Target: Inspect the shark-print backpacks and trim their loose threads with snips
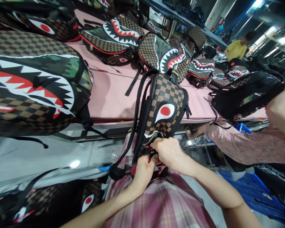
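A brown-and-black checked backpack [166,91] with a red-and-white eye patch lies on its side, one end on the pink table and the other against my lap. My left hand [142,171] is closed at its near end, thumb and fingers pinched on the dark fabric. Just to the right and slightly higher, my right hand [168,153] has its fingers curled onto the same part of the backpack. The exact edge or piece between my fingertips is hidden. Black straps hang along the backpack's left side, and black zipper pulls [188,110] hang at its right edge.
The pink table [109,95] carries several more shark-mouth backpacks, including a large one [33,82] at left. A thin red-handled tool [98,69] lies behind. At right, a co-worker's arm [281,98] reaches to a black backpack [247,93]; a blue crate [254,193] sits below.
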{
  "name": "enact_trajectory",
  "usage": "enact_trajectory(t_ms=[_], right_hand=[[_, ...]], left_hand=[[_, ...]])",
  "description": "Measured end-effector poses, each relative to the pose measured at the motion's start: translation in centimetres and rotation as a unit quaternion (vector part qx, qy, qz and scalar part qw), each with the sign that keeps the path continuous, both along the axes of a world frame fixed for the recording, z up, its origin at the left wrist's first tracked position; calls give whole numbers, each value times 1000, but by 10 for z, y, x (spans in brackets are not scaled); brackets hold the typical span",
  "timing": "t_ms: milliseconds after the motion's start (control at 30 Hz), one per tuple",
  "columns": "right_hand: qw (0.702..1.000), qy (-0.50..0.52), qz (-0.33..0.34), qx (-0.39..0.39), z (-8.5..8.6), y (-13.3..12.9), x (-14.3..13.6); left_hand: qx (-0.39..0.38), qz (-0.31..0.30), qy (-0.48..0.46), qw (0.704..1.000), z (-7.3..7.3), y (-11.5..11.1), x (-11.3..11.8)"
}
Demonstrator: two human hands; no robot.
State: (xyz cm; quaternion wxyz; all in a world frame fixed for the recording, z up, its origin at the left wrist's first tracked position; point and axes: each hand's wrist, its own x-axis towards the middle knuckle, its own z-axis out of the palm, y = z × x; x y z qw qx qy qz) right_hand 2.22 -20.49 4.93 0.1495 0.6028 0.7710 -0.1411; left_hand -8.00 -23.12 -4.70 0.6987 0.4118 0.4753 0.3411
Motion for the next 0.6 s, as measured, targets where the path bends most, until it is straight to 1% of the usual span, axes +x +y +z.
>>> enact_trajectory(t_ms=[100,200,267,333,367,433,500,533,567,600], right_hand=[[999,-38,7,-19,2,6,-4],[999,-43,18,-20,-2,8,-7],[999,-32,13,10,-7,7,-9],[999,-3,-8,46,-10,4,-8],[998,33,-21,57,-11,2,-5],[985,159,-47,55,-7,-4,8],[947,303,-91,48,2,-12,31],[927,353,-120,47,7,-17,45],[913,379,-148,39,11,-22,59],[909,380,-170,27,15,-27,73]], left_hand=[[17,-3,6,1000,6,2,-1],[18,-4,-19,1000,4,3,-1],[10,-4,-35,999,-1,3,-1],[-2,-1,-53,999,-5,3,-2],[-12,1,-63,998,-5,3,-2],[-46,0,-85,995,-4,4,-4],[-87,-4,-99,991,0,4,-6],[-104,-4,-101,989,3,5,-7],[-116,-1,-102,988,5,5,-8],[-122,4,-100,987,8,5,-8]])
